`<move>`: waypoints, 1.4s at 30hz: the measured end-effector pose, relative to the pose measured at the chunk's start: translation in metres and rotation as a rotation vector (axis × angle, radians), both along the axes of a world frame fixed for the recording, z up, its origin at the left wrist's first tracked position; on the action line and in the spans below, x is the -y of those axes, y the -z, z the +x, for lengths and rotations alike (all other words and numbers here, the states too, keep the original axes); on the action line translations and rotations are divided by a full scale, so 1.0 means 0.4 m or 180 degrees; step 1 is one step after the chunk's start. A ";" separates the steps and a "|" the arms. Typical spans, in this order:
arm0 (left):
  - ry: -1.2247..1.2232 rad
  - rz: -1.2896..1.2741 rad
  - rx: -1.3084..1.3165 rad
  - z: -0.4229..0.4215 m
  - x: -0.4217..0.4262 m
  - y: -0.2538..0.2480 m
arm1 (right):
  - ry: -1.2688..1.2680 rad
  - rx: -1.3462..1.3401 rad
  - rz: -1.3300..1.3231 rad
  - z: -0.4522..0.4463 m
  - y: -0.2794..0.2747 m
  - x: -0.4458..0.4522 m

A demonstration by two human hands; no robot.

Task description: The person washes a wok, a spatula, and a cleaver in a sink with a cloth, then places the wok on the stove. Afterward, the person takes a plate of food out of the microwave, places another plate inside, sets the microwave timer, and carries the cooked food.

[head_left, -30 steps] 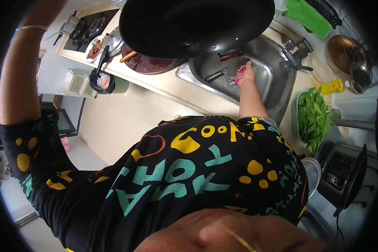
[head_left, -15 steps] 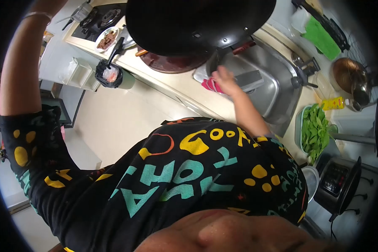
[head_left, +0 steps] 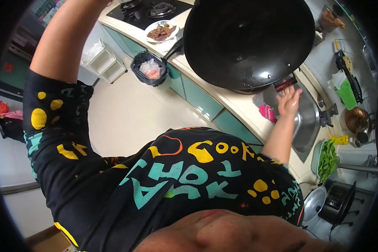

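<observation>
A large black wok [head_left: 248, 38] is tilted above the counter and part of the sink, its dark inside facing me. My right hand [head_left: 288, 102] is just under the wok's short wooden handle [head_left: 285, 84], fingers spread and nothing in them; whether the fingertips touch it I cannot tell. A pink-red cloth [head_left: 266, 112] lies beside the hand at the sink's near edge. My left arm reaches up past the top left edge, so the left hand is out of view.
The metal sink [head_left: 303, 134] lies at right, with leafy greens in a tub [head_left: 316, 161] beyond it. A plate of meat [head_left: 161, 31] is near the stove [head_left: 149, 10]. Below the counter stands a lined bin [head_left: 149, 69], crossed by a black handle [head_left: 173, 49].
My right hand has let go of the cloth and moved up to the wok's short handle, its fingers now spread. More of the wok's inside shows. The view has shifted.
</observation>
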State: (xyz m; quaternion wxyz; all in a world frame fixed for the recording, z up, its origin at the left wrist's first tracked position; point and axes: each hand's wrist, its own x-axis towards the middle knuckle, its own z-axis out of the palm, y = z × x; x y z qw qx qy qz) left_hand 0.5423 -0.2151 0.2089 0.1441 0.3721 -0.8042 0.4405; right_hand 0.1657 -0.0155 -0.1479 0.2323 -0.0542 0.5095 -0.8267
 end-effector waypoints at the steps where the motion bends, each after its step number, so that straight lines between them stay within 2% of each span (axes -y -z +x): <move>1: 0.0171 -0.0085 -0.0095 0.037 0.019 0.008 | -0.0913 0.0159 -0.0301 -0.038 0.011 0.031; 2: 0.0086 -0.0108 -0.0093 0.066 0.031 0.021 | -0.1855 0.0297 -0.0582 -0.059 0.005 0.063; 3: -0.0183 0.0372 -0.0014 0.089 0.077 0.015 | -0.1891 0.0249 -0.0589 -0.043 -0.018 0.085; 5: 0.0018 0.0522 -0.0104 0.147 0.173 0.071 | -0.1358 -0.0173 0.0099 -0.007 -0.058 0.105; 8: -0.0416 0.1717 0.0285 0.172 0.256 0.144 | -0.1126 -0.0572 0.1058 -0.066 -0.167 0.126; 9: 0.0100 0.1924 0.0232 0.211 0.372 0.233 | -0.1075 -0.0811 0.1665 -0.095 -0.252 0.169; 13: 0.0110 0.2811 0.0117 0.253 0.524 0.386 | -0.1285 -0.1113 0.2049 -0.125 -0.359 0.297; 19: -0.0153 0.2904 -0.0402 0.412 0.773 0.565 | -0.1745 -0.1420 0.1513 0.030 -0.435 0.653; 21: -0.0588 0.2969 -0.0495 0.458 0.832 0.533 | -0.1759 -0.1697 0.1370 0.050 -0.428 0.797; 25: -0.0696 0.2897 -0.0684 0.561 1.022 0.506 | -0.1892 -0.1801 0.1567 0.188 -0.490 1.071; 29: -0.0973 0.2792 -0.0622 0.626 1.272 0.505 | -0.2170 -0.1952 0.1516 0.176 -0.425 1.375; 30: -0.1045 0.2786 -0.0599 0.636 1.332 0.513 | -0.1914 -0.2072 0.1536 0.224 -0.425 1.430; 34: -0.1160 0.2962 -0.0517 0.635 1.542 0.523 | -0.1813 -0.2123 0.1822 0.219 -0.359 1.676; 42: -0.1010 0.3151 -0.0630 0.565 1.918 0.639 | -0.1354 -0.2419 0.2432 0.210 -0.332 2.022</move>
